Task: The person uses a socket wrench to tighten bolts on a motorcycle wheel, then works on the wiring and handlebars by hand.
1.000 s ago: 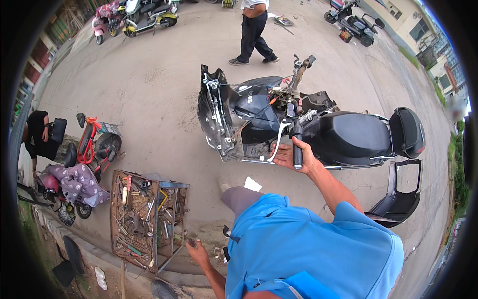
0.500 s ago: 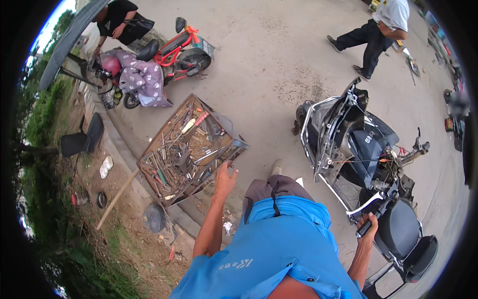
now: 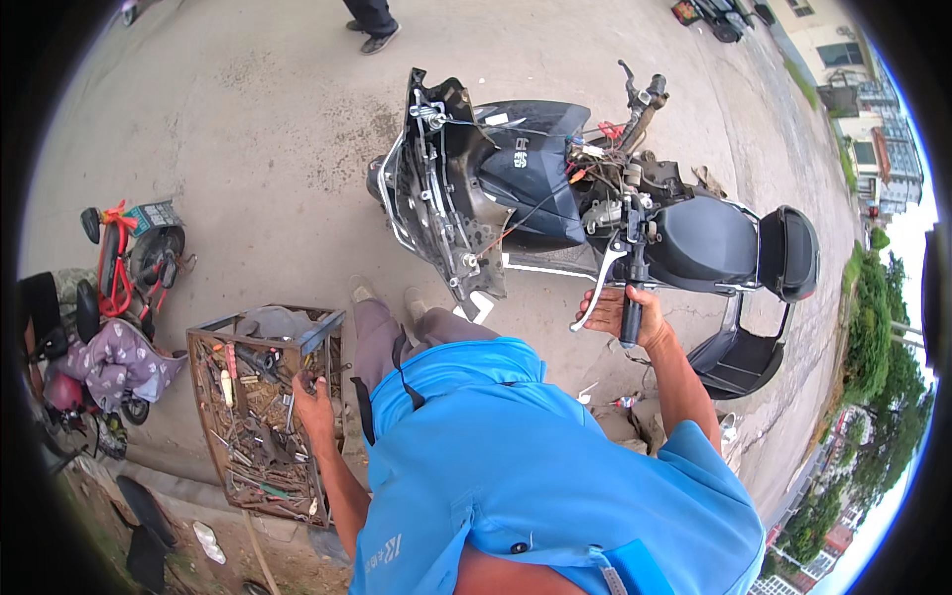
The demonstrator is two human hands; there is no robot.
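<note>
My right hand (image 3: 643, 315) is wrapped round the black rubber handlebar grip (image 3: 631, 317) of a dark, partly stripped scooter (image 3: 531, 174). Its fingers reach behind the silver brake lever (image 3: 601, 286), and the thumb lies over the grip. Cables and bare metal show around the handlebar, and the front panel is loose-looking and scuffed. On the left, my left hand (image 3: 313, 405) is at the near side of a rusty metal toolbox (image 3: 198, 397). Its fingers are curled together over the edge; a small dark thing shows at the fingertips, too small to name. Several hand tools (image 3: 260, 436) lie jumbled inside the box.
A red electric bike (image 3: 117, 268) with a purple flowered cover (image 3: 124, 362) stands at the left, a person beside it. Another person's legs (image 3: 372, 20) show at the top. Small litter (image 3: 625, 402) lies beside my right forearm. A curb runs past the toolbox.
My view has swung right, so the scooter now sits mid-picture and the toolbox lower left. The right hand stays on the grip, its fingers now stretched toward the lever. The left hand remains by the toolbox.
</note>
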